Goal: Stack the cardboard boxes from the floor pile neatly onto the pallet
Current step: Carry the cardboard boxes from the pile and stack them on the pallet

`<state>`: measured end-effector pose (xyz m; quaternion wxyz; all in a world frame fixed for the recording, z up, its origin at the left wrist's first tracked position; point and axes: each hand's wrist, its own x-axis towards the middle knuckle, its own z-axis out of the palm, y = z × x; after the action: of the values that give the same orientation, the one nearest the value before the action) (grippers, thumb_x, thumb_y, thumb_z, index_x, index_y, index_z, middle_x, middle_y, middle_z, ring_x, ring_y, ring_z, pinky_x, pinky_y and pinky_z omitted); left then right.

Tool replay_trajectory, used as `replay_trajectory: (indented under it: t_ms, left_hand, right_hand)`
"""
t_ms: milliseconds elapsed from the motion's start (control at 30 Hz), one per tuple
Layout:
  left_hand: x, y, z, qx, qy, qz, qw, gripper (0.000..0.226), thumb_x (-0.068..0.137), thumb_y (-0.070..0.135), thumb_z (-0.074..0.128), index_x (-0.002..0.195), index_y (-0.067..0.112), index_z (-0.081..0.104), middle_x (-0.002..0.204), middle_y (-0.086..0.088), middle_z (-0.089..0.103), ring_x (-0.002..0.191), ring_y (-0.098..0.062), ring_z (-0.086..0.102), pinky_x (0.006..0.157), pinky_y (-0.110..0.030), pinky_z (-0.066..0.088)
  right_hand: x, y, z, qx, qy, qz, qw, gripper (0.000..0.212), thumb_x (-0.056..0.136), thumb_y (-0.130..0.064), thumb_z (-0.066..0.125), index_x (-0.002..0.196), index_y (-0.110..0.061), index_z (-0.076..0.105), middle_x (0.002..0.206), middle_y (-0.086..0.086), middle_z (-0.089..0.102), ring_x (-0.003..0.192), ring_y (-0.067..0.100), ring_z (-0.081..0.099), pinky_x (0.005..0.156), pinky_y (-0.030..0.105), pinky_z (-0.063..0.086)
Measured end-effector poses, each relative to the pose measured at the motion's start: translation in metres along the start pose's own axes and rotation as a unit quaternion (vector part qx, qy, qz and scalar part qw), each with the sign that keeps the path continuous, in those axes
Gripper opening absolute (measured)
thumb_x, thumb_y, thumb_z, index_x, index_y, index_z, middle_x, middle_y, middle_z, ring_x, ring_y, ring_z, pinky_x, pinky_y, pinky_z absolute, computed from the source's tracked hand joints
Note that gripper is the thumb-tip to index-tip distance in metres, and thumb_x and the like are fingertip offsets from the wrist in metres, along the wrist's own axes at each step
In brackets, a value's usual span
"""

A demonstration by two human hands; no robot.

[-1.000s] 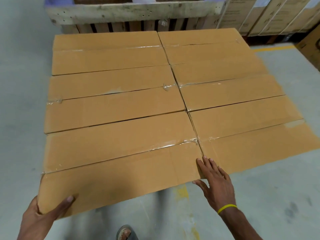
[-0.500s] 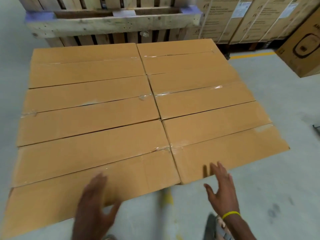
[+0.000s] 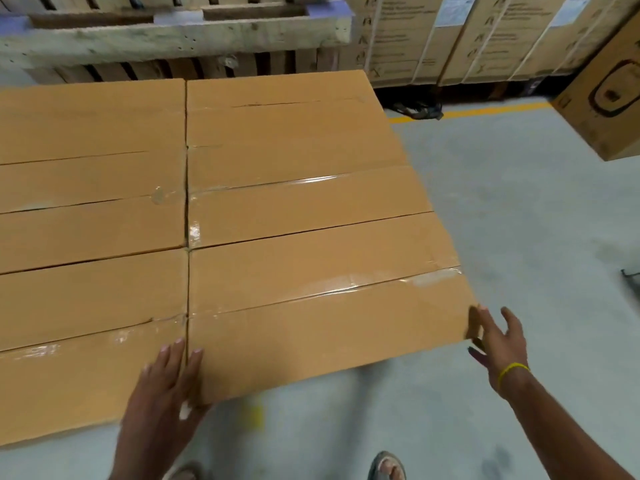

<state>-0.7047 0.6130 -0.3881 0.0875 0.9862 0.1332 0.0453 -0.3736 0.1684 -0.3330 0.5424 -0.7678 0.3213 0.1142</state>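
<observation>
- Since half a second ago, the left hand (image 3: 162,389) has come down from a blurred hover and now lies on the box tops. The right hand (image 3: 495,337) has moved outward along the near edge to the near right corner. The view has also swung right.
- The cardboard boxes (image 3: 277,140) form one flat layer in two columns, with sides touching and taped seams running across. What the layer rests on is hidden beneath it.
- Near edge: it stands over grey floor (image 3: 519,220), just ahead of two sandalled feet (image 3: 388,465).
- Right edge: it is free, with open floor beside it. A yellow line (image 3: 485,110) and a single carton (image 3: 606,91) lie well apart from it.
- Far edge: it is near wooden pallets (image 3: 173,39) standing on edge. Strapped cartons (image 3: 450,36) are stacked to their right.
- The near-right box (image 3: 329,327) lies between the two hands, the left at its near left corner and the right at its near right corner.
- The left fingers (image 3: 173,355) are straight and slightly apart. They press flat across the seam between the near-left box (image 3: 69,375) and the near-right box, and they hold nothing.
- The right fingers (image 3: 479,318) are spread wide and straight. One fingertip touches the side of the corner, and the rest hang off the cardboard over the floor.
- Whether the right thumb sits under the box edge, cannot tell.
- A yellow wristband (image 3: 512,370) circles the right wrist.
</observation>
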Motion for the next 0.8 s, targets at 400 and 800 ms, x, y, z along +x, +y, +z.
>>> replay_trajectory:
  t_ms: [400, 800]
  left_hand:
    - [0.004, 0.022, -0.021, 0.002, -0.096, -0.083, 0.992, 0.086, 0.091, 0.067, 0.041, 0.159, 0.014, 0.035, 0.165, -0.01, 0.033, 0.151, -0.03, 0.028, 0.129, -0.03, 0.001]
    - [0.0, 0.023, -0.017, -0.023, -0.08, -0.094, 0.992, 0.081, 0.094, 0.065, 0.037, 0.156, 0.015, 0.043, 0.164, -0.004, 0.037, 0.15, -0.027, 0.034, 0.126, -0.034, 0.013]
  right_hand:
    - [0.004, -0.003, 0.01, 0.064, -0.062, -0.04, 0.995, 0.07, 0.047, -0.071, 0.072, 0.096, -0.022, 0.071, 0.097, 0.002, 0.068, 0.088, 0.024, 0.064, 0.057, 0.023, 0.059]
    - [0.004, 0.002, 0.016, 0.06, -0.051, -0.06, 0.995, 0.092, 0.058, -0.068, 0.067, 0.122, -0.003, 0.066, 0.111, 0.018, 0.062, 0.1, 0.035, 0.061, 0.057, 0.021, 0.059]
